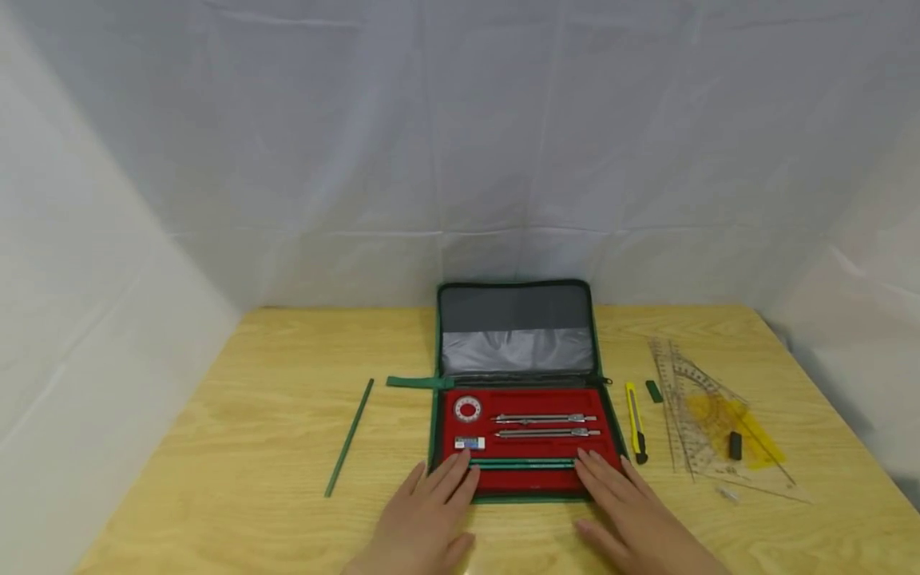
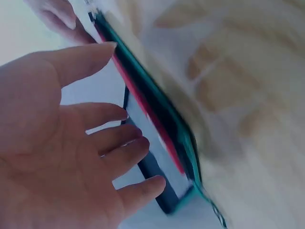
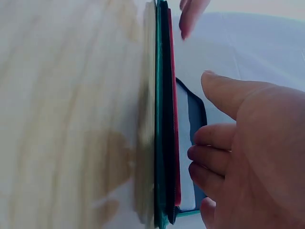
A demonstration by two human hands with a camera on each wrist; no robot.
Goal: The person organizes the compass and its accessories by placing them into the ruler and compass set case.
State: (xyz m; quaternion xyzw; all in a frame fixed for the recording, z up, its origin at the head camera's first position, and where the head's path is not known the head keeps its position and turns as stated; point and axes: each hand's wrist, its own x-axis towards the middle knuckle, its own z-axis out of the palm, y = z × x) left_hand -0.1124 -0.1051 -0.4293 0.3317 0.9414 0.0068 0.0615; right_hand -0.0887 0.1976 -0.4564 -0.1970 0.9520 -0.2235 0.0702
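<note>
White sheet backdrop, wooden table (image 1: 251,447) fills lower frame. Open green zip case (image 1: 521,391) at center, lid up, red tray facing camera. Clear set squares (image 1: 707,415) at right; green ruler (image 1: 350,437) left of case. Left hand (image 1: 424,519) flat, fingers straight, tips on tray's lower left edge, holding nothing. Right hand (image 1: 632,515) same, at lower right edge. Two green pencils (image 1: 521,463) between fingertips. Yellow cutter (image 1: 635,422) just right of case.

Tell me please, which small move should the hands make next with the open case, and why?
Probably the left hand and right hand should slide forward and grip the near edge of the open case: both lie flat with straight fingers at that edge, holding nothing.
</note>
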